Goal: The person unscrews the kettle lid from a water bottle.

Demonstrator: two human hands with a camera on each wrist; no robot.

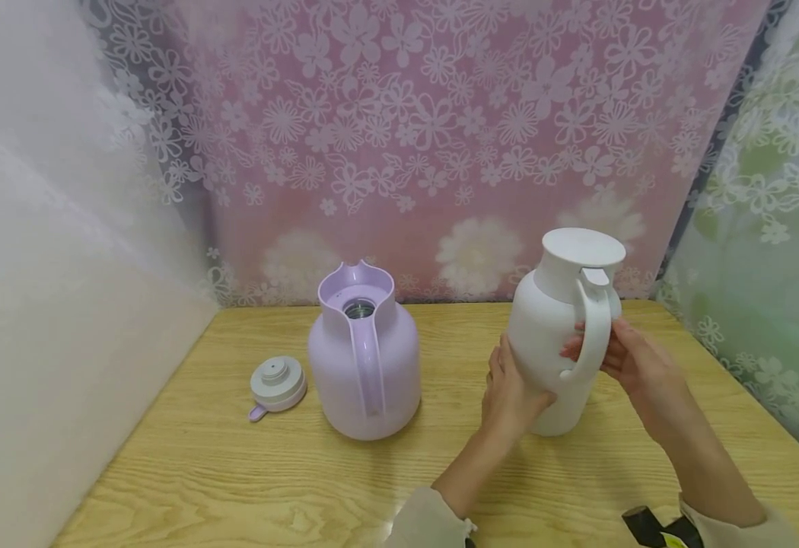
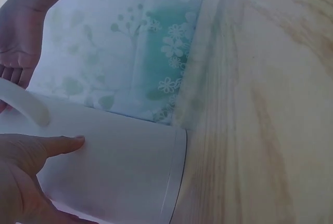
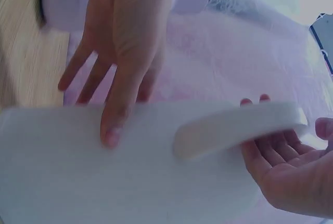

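Observation:
A white thermos jug (image 1: pixel 539 312) stands at the right of the table, its flat lid (image 1: pixel 584 246) on top and its handle (image 1: pixel 596 331) facing the person. My left hand (image 1: pixel 511 394) holds the jug's body low on its left side, thumb across the front, as the left wrist view shows; its fingers are partly hidden behind the body. My right hand (image 1: pixel 649 373) has its fingers through the handle loop, fingertips showing on the far side. The right thumb stands apart from the handle, and the palm is turned up in the right wrist view.
Left of the hands stands a lilac thermos jug (image 1: pixel 399 365) without its lid, mouth open. Beside it lies a grey stopper lid (image 1: pixel 278 384) with a lilac tab. Patterned curtains (image 1: pixel 440 114) enclose the wooden table (image 1: pixel 235 487) at back and right; a pale wall (image 1: pixel 64 266) rises at left.

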